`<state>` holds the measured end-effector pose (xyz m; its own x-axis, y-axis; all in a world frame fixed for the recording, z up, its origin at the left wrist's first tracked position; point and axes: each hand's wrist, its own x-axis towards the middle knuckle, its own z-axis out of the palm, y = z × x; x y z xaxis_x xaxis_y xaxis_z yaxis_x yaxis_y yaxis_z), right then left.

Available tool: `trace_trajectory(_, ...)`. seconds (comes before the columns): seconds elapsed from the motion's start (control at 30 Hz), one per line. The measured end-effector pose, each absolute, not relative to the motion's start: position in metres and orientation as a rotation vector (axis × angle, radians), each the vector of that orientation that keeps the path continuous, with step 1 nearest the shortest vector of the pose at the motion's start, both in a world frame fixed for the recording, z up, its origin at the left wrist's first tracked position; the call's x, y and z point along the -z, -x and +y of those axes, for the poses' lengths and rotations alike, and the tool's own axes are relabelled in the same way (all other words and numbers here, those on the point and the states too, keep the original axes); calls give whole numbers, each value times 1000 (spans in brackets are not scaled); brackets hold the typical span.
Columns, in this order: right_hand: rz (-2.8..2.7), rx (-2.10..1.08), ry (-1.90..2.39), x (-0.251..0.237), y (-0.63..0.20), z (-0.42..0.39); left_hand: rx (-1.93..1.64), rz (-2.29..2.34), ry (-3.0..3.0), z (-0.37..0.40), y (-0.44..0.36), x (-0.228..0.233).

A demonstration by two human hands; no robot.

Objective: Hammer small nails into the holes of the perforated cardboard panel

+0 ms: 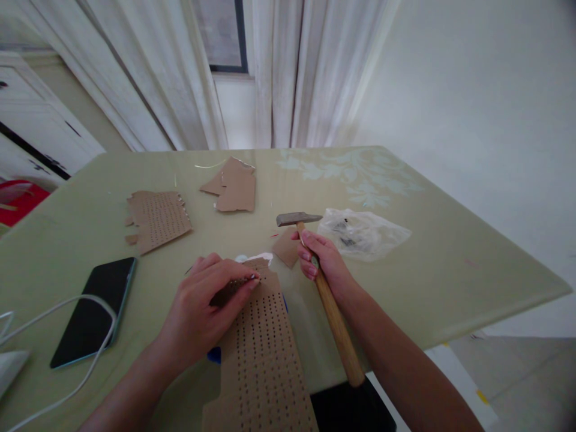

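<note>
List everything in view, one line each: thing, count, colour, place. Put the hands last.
Table: 1, pale green, fills the view.
Perforated cardboard strip: 1, brown, near edge, under left fingers.
Perforated cardboard piece: 1, brown, far left.
Plain cardboard pieces: a few, brown, far centre.
Hammer: 1, wooden handle, grey head, centre.
Plastic bag: 1, clear, right of hammer head.
Phone: 1, black, left.
Cable: 1, white, across the phone.
Curtains: white, behind table.
Left hand: pinching something small on the strip.
Right hand: gripping the hammer handle.

Left hand: palm down, fingers curled, fingertips pinched together and pointing right, forearm entering from the near left. Right hand: closed in a fist-like grip, knuckles facing left, forearm running from the near right.
</note>
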<state>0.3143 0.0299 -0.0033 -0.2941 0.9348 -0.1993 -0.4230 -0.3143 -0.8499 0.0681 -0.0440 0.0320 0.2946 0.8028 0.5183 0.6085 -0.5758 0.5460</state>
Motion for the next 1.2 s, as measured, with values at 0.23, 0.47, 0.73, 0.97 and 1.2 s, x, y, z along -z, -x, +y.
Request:
trace_trajectory(0.23,-864,-1779,896,5,-314,31,-1127,1297,-2356,-45,-68,-34)
trace_trajectory(0.47,-878,-1777,911,5,-313,30,-1076,1276,-2404,-42,-68,-38)
trace_trajectory(0.73,-894,-1752,917,6,-313,30,-1098,1271,-2390,-40,-71,-40)
trace_trajectory(0.97,-921,-1737,920,6,-312,30,-1055,1270,-2392,-37,-72,-38)
trace_trajectory(1.2,-982,-1708,938,5,-309,27,-1077,1249,-2380,-33,-72,-29)
